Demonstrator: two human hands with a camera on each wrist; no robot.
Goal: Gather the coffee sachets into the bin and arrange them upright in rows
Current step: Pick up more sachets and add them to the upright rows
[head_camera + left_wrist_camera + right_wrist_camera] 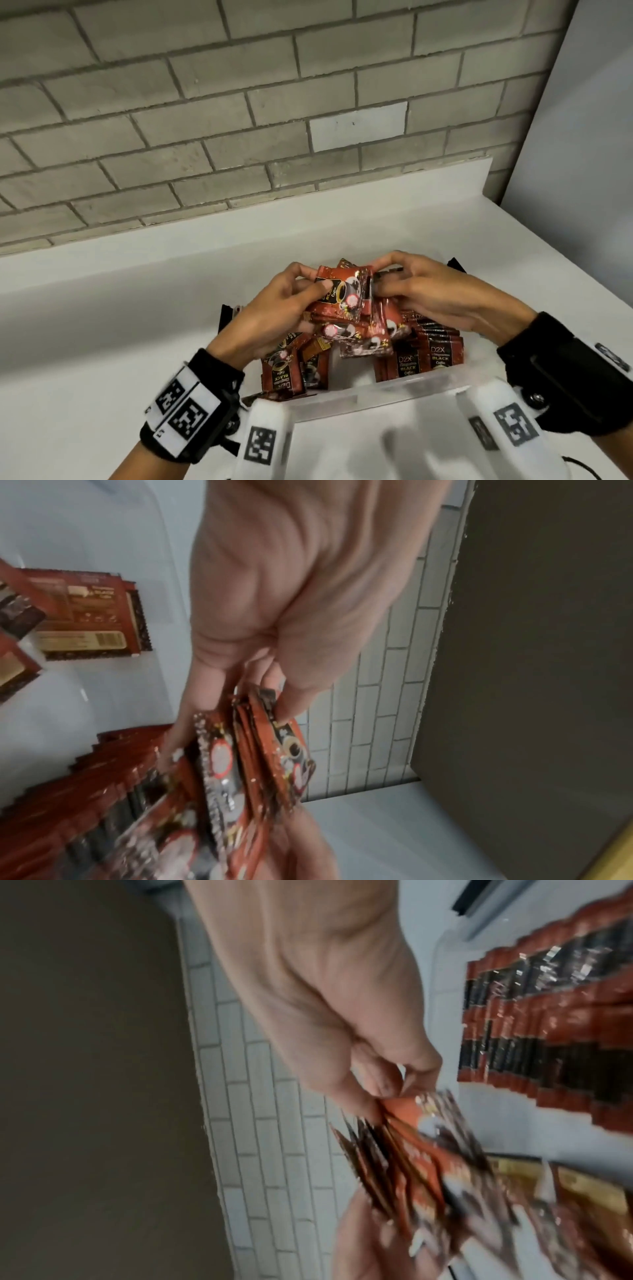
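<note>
Nearest, the clear bin [370, 394] on the white desk [102, 325]. Inside, toward its right wall, a row of sachets [419, 356] standing upright; toward its left wall, loose sachets [284, 370] lying jumbled. Above the bin, a stack of sachets [342, 294] held up between both hands: left hand [270, 318] with fingers clamped on its left edge, thumb across the face; right hand [435, 291] with fingers pinching its right edge. Beyond the bin, a grey brick wall [239, 120].
</note>
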